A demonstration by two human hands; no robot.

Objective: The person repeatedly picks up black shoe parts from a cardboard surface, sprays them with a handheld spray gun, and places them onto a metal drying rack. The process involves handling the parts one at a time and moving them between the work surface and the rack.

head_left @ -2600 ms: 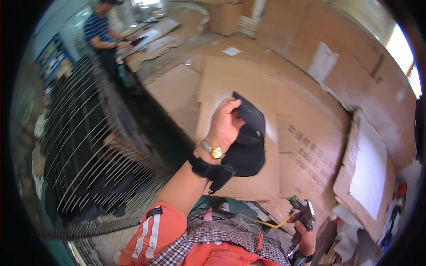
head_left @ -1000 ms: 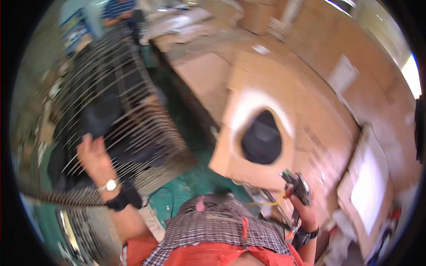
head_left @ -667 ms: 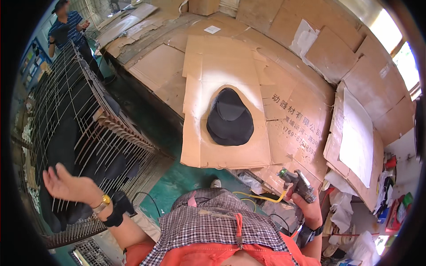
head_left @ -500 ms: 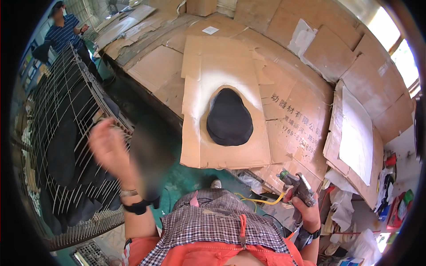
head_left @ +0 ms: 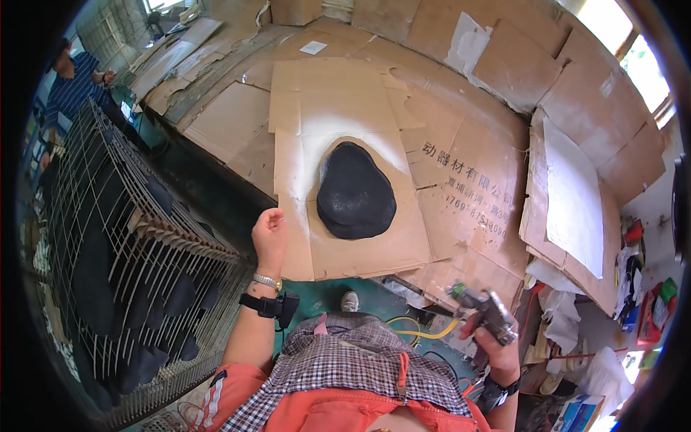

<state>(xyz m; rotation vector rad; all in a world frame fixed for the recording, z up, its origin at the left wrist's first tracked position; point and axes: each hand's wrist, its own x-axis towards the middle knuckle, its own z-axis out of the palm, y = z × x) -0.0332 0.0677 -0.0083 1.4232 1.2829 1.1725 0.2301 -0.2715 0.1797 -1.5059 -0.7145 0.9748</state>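
A black pear-shaped pad (head_left: pixel 355 191) with a slightly shiny patch lies flat on a cardboard sheet (head_left: pixel 338 259), ringed at its top by whitish overspray. My left hand (head_left: pixel 269 232) hovers at the left edge of that sheet, apart from the pad. Its fingers are curled in and nothing shows between them. At the right, in front of the bench, my right hand (head_left: pixel 498 347) is wrapped around a metal spray gun (head_left: pixel 488 315). A yellow hose (head_left: pixel 432 331) runs near the gun.
To my left stands a wire rack (head_left: pixel 137 288) holding several black pads. Cardboard covers the bench (head_left: pixel 468 187) and the wall behind. A white sheet (head_left: pixel 574 198) on cardboard leans at the right, above cluttered bags. Far left, a person in a striped shirt (head_left: pixel 72 90) stands.
My left hand has moved right from the rack to the cardboard's edge, its fingers now curled. The blurred dark shape beside it is gone. The spray gun stays in my right hand.
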